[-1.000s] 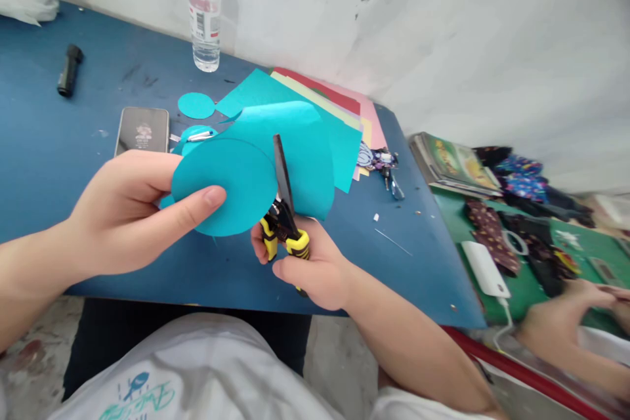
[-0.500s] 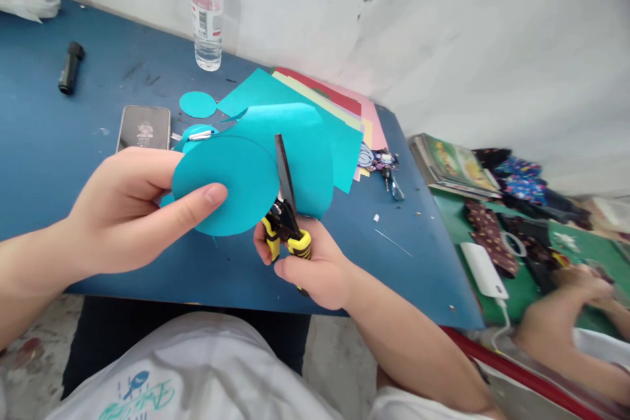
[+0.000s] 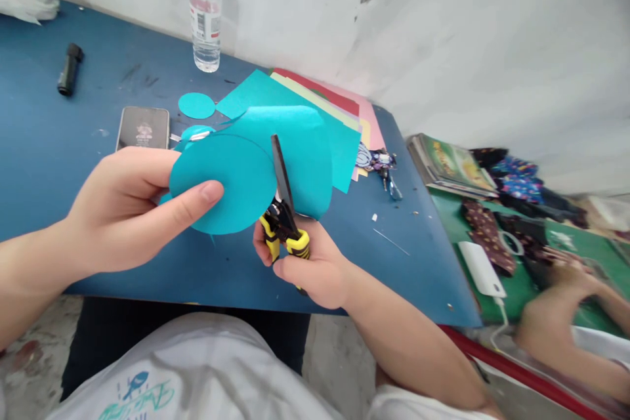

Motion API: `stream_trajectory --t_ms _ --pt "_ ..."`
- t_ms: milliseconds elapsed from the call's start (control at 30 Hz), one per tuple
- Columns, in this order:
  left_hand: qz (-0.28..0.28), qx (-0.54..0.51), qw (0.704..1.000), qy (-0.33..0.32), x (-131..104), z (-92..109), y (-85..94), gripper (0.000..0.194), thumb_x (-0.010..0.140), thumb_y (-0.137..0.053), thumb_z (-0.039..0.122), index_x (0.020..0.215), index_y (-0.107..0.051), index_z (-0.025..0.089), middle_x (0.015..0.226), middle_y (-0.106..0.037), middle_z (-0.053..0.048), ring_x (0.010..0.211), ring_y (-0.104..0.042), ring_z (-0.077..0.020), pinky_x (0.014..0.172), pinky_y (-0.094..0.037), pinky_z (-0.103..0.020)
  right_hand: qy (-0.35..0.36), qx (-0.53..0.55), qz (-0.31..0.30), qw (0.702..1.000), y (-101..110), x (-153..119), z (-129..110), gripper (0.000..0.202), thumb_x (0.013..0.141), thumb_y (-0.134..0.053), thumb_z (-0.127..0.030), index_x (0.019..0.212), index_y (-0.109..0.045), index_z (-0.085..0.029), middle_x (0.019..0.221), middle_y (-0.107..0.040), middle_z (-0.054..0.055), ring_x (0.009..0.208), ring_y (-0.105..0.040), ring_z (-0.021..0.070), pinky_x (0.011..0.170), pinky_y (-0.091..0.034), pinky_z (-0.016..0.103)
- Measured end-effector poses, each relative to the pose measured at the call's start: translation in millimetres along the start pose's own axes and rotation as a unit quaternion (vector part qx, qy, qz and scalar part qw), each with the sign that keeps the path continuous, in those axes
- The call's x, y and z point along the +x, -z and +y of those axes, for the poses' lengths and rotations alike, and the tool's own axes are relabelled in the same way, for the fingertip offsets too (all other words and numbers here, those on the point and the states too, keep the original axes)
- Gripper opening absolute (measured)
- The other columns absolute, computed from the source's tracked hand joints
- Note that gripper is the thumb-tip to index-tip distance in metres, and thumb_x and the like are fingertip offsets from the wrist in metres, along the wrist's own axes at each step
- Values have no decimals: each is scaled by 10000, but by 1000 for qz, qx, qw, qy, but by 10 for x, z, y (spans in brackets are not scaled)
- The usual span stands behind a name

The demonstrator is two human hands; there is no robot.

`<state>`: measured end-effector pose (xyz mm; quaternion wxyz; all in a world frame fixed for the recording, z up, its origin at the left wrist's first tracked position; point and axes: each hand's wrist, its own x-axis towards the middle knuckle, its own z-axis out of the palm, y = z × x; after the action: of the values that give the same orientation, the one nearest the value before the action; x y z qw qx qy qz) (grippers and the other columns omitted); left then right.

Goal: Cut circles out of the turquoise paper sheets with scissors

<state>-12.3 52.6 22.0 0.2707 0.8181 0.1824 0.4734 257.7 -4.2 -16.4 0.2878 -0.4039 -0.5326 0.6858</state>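
Observation:
Between thumb and fingers, my left hand (image 3: 132, 210) pinches a teal sheet of paper (image 3: 241, 190), partly cut along a drawn round outline. A curled flap of the same sheet stands up behind the blade. My right hand (image 3: 315, 262) is wrapped round the handles of yellow-and-black scissors (image 3: 285, 223), whose blades sit at the right edge of the round part. One blade shows in front of the paper; the other is mostly hidden. Behind the sheet lie a cut teal disc (image 3: 197, 105) and a second teal piece (image 3: 197, 130) with a white, pen-like object on it.
A stack of coloured paper (image 3: 339, 105) lies at the back, beside a bunch of keys (image 3: 386, 167). A water bottle (image 3: 205, 33), a phone (image 3: 144, 128) and a black cylinder (image 3: 71, 70) stand or lie further left. At the right, another person's arms (image 3: 566, 302) rest over a green table.
My hands, the sheet and the scissors hold nearly the same pose; the view has shifted slightly. The other person's hands at the right have moved a little.

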Motion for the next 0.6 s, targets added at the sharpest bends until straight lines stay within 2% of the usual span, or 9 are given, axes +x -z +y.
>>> stream_trajectory --t_ms 333,600 --pt "-4 1 1000 3 22 0 6 353 984 -742 63 678 -614 186 557 -497 80 428 -423 -46 369 -373 -125 0 24 53 998 -157 -62 -53 288 675 -706 -54 890 -700 -246 808 -657 -45 760 -554 183 694 -434 344" --pt "0 3 1000 4 11 -8 0 391 989 -746 58 652 -595 184 553 -477 75 438 -414 -51 372 -368 -135 -2 21 4 1000 -45 -14 -13 330 676 -720 -26 922 -697 -245 804 -679 -61 700 -541 162 648 -411 335"
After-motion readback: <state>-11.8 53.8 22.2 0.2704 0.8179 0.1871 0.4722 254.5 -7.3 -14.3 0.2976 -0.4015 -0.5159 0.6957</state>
